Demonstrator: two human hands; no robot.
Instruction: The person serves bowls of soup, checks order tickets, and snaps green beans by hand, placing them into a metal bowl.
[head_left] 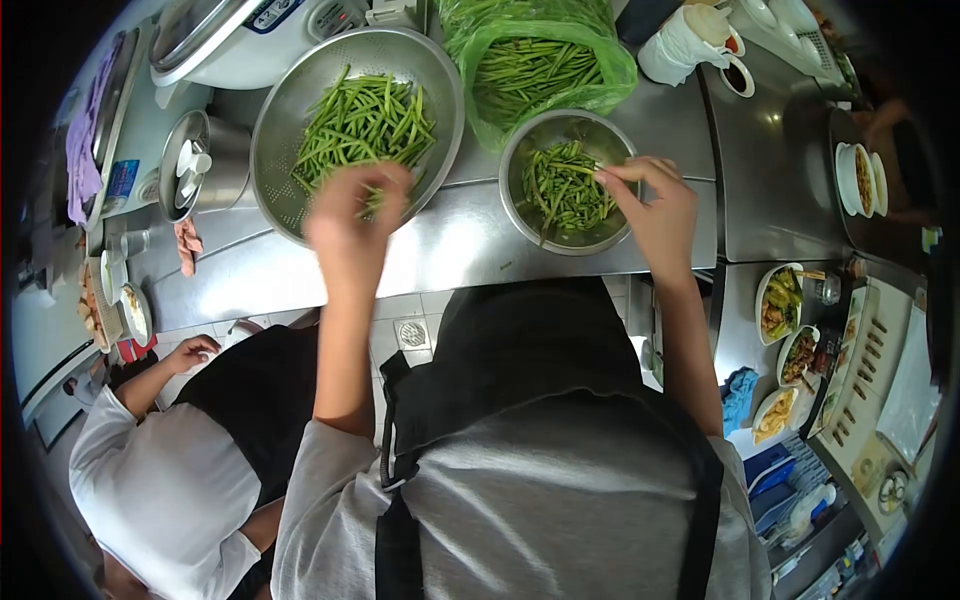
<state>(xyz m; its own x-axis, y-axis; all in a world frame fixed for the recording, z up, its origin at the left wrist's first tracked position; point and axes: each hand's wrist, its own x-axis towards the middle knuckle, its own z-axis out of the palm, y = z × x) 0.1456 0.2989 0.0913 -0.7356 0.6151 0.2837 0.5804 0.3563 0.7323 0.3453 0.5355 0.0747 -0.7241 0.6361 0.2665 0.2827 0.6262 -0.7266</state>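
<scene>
My left hand [360,215] is over the near side of a large steel colander [275,150] of long green beans [365,120]. Motion blurs its fingers, so their grip is unclear; some beans show beside them. Above the right rim of a smaller steel bowl [512,190], my right hand [655,205] is closed in a pinch, with what looks like a small green bean piece at its fingertips. Short green bean pieces [565,185] lie inside that bowl. Behind it, an open green plastic bag [475,85] holds more long beans.
Left of the colander stands a steel pot [225,165] with white items on top. Dishes of food [780,305] line the right-hand counter. A co-worker in a white shirt [190,470] stands close on my left. A bean scrap lies on the steel counter [450,240].
</scene>
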